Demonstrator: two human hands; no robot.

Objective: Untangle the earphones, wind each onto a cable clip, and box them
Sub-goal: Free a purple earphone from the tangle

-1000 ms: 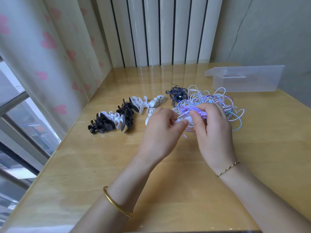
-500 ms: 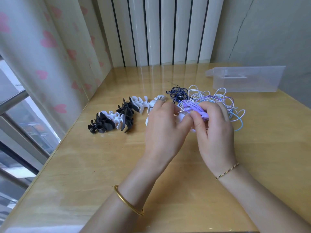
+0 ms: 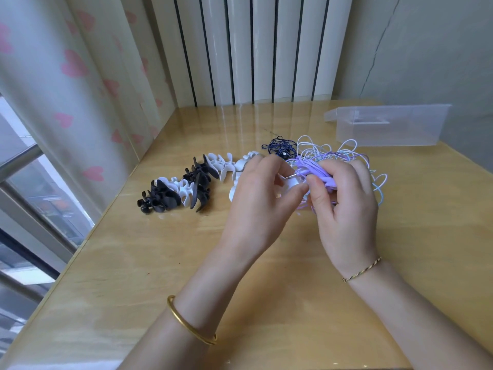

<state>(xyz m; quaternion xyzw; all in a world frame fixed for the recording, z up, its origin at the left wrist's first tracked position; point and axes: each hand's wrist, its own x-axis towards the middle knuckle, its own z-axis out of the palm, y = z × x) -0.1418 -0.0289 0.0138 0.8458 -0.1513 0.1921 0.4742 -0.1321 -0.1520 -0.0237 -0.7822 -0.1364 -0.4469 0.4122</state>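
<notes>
I have a white cable clip pinched in my left hand, and my right hand is closed around the purple earphones wound onto it, the metal plug sticking out between my thumbs. Both sit just in front of the tangled pile. If I loosen my grip, the coil would likely spring off the clip; loose purple strands hanging below could also snag the pile and drag it along. One clear box waits beyond the pile. The spare clips left of the pile are black and white; too overlapped to count. One dark earphone bundle lies beside the pile.
</notes>
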